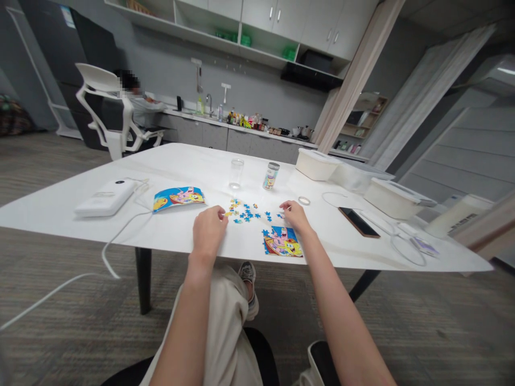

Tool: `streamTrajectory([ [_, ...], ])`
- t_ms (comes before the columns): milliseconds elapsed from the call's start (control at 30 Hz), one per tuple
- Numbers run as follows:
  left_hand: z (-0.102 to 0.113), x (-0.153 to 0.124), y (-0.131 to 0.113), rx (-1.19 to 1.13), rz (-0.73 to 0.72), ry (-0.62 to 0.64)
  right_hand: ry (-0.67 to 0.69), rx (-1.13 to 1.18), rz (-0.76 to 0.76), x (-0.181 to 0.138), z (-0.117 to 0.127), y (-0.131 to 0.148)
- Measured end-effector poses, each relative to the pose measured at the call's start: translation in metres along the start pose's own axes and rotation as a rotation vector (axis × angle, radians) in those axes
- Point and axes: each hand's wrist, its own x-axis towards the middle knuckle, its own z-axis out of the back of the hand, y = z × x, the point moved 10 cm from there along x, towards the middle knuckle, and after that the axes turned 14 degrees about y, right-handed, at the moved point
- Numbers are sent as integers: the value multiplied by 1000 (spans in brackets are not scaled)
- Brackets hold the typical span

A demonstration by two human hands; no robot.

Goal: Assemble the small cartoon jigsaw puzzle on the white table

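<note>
My left hand (210, 228) is closed, its thumb and forefinger pinching a yellow puzzle piece (228, 214) at the left edge of the loose pieces. Across from it, my right hand (296, 215) has its fingers curled together just above the table; whatever lies between them is too small to make out. Several blue and yellow loose puzzle pieces (247, 214) are scattered between both hands. Below my right wrist lies a partly joined cartoon puzzle (281, 242) with a pink and a yellow figure. The picture sheet (179, 198), slightly curved, rests left of my left hand.
Behind the pieces stand a clear jar (236, 174) and a lidded can (271, 176); a ring-shaped lid (304, 201) lies nearby. A phone (359, 222), cables and storage boxes (392, 197) are at right. A white power bank (107, 198) lies left. A person (147, 110) sits by the counter.
</note>
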Motion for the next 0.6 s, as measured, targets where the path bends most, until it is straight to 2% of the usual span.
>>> streamTrajectory([
  [100,8,-4,17,76,70,6,60,-20,-69,0,-3,-7],
  [233,2,-3,20,161,42,27,158,-50,-50,-1,-11,-2],
  [433,-12,0,13,203,-33,74,133,-1,-39,-5,-9,0],
  [600,-15,-2,5,270,-62,141,85,31,-10,-4,-6,-2],
])
